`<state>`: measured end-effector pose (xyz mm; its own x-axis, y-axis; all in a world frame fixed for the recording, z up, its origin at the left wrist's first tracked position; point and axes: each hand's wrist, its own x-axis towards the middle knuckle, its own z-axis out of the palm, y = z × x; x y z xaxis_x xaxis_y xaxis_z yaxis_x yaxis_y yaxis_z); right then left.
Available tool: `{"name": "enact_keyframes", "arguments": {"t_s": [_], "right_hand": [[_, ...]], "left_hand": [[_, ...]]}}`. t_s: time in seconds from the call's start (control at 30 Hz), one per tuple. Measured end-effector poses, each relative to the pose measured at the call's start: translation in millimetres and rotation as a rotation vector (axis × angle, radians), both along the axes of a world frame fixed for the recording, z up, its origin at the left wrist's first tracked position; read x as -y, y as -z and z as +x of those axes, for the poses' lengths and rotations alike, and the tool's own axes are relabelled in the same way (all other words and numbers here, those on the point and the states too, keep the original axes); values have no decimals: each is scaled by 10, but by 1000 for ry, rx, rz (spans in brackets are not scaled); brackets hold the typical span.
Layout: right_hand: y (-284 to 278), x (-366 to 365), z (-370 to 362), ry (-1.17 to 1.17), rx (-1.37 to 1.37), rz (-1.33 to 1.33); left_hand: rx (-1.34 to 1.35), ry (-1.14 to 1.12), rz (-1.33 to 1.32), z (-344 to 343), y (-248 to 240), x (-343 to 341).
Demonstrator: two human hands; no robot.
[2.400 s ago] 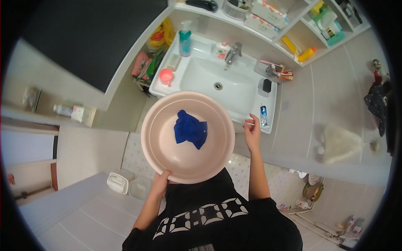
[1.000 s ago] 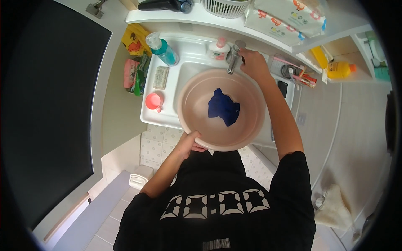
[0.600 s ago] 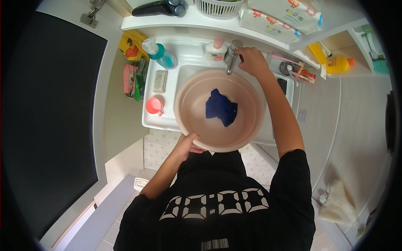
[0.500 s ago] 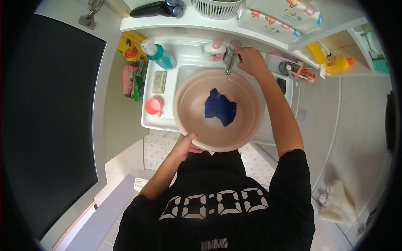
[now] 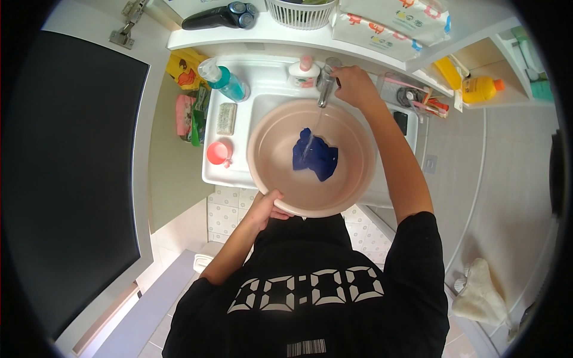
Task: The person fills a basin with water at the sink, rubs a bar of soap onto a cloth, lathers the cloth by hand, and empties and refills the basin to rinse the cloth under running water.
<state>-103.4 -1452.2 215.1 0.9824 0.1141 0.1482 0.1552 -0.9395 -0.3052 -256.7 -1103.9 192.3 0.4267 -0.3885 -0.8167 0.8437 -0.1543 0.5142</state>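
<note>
A round pinkish-beige basin (image 5: 271, 176) rests over the white sink (image 5: 242, 174). My left hand (image 5: 267, 210) grips its near rim, thumb on top and fingers beneath. Inside lies a dark blue cloth (image 5: 319, 159), crumpled on the bottom. A stream of water falls on it from the chrome faucet (image 5: 326, 89) at the sink's back. My right hand (image 5: 354, 86) is closed at the faucet's handle, which its fingers mostly hide.
Left on the sink stand a teal pump bottle (image 5: 231, 86), a soap bar (image 5: 227, 119) and a pink cup (image 5: 219, 153). A white pump bottle (image 5: 304, 74) is beside the faucet. Overhead, a shelf (image 5: 286, 40) holds a shaver (image 5: 221, 16), a basket (image 5: 301, 15) and wipes packs (image 5: 382, 36).
The water stream onto the blue cloth looks wider and stronger. Both hands keep their places; the view has shifted slightly.
</note>
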Motion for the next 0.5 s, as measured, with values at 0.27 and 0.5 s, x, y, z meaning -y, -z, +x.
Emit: {"name": "enact_keyframes", "arguments": {"t_s": [0.27,0.5], "right_hand": [[55,-475,-786,130,123,171],[633,-771,-1558,86,-49,64]], "left_hand": [[-26,45,22,-81,32,26],[-37,83,6,-103,66,61]]}}
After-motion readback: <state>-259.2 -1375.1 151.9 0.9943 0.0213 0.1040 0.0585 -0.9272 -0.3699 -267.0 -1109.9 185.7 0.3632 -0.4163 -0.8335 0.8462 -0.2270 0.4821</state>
